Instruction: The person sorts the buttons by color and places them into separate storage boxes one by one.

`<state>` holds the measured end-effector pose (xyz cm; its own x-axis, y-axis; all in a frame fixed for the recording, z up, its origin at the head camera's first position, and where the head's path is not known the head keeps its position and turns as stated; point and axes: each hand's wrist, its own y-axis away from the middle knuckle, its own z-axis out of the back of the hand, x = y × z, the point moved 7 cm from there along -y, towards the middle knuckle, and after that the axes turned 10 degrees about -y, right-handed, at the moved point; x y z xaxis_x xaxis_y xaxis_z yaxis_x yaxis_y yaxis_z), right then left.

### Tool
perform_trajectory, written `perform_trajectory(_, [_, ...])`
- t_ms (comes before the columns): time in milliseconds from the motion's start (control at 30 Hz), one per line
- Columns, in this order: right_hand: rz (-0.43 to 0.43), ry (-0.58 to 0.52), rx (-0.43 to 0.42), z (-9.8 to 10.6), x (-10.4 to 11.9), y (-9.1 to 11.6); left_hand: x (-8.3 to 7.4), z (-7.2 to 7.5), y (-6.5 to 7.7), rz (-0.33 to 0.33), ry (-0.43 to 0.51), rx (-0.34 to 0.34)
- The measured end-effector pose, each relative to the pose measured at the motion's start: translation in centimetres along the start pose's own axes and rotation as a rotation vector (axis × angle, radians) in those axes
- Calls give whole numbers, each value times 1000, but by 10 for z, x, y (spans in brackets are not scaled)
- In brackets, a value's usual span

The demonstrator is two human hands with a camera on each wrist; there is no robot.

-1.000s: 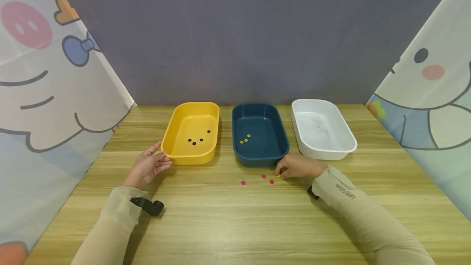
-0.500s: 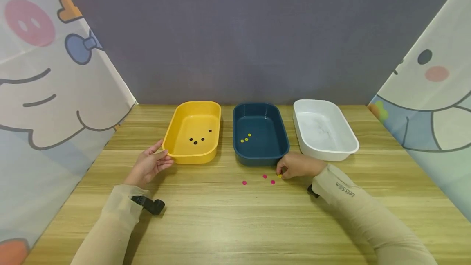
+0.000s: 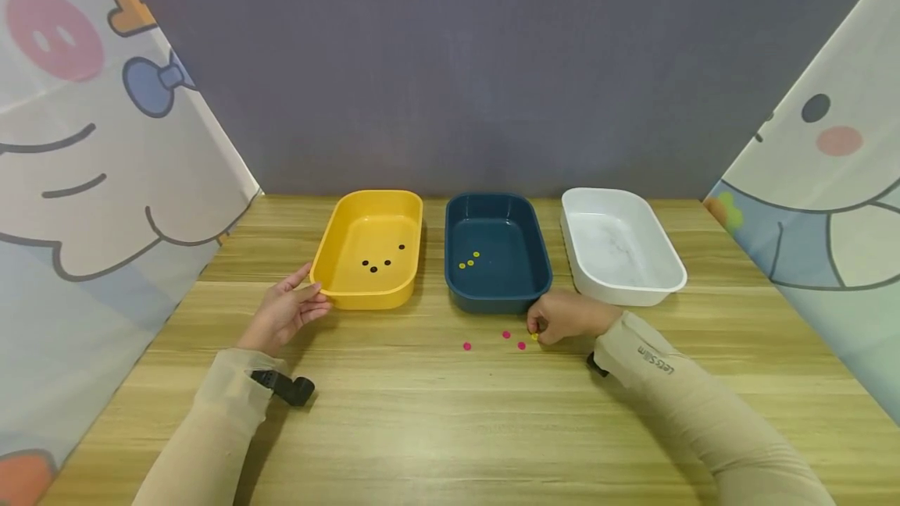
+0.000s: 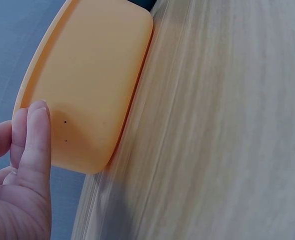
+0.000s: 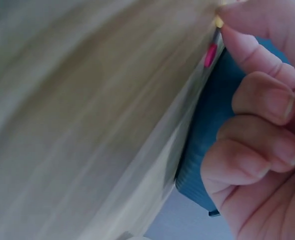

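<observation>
My left hand (image 3: 283,318) holds the near left corner of a yellow tray (image 3: 369,301), thumb at the rim and fingers against the outer wall (image 4: 95,65). Several small black buttons (image 3: 374,269) lie in that tray. Just in front of a dark blue tray (image 3: 501,305), my right hand (image 3: 571,314) pinches a small yellow button (image 3: 534,336) between thumb and index finger, down at the tabletop. Its other fingers (image 5: 260,132) are curled into the palm. Beside it on the table are pink buttons (image 3: 522,346). Three yellow buttons (image 3: 470,262) sit inside the blue tray.
A white tray (image 3: 624,294) stands to the right of the blue one, near the grey back wall (image 3: 450,69). All three trays are in a row on the wooden table (image 3: 422,428). Cartoon-printed panels (image 3: 119,162) flank the table on both sides.
The view has shifted slightly. Both hands keep their places: the left at the yellow tray's corner, the right at the yellow button. The trays and other buttons have not moved.
</observation>
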<state>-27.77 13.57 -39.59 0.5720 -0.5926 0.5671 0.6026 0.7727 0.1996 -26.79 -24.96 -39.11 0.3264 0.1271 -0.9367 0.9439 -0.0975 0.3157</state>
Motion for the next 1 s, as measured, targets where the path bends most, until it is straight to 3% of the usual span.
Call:
perform_trajectory(100, [13,10,-7,0,1,0,0,0,0,1,-7,2])
perform_trajectory(533, [122,282,-64,-3,24,-1,2,1,1,-9,0,6])
perform_trajectory(767, [90,315,-68,-4,23,-2,3,0,1,-10,-7,1])
perform_trajectory(1000, [181,315,-160,4,38,3,1,-1,2,-16,-14,6])
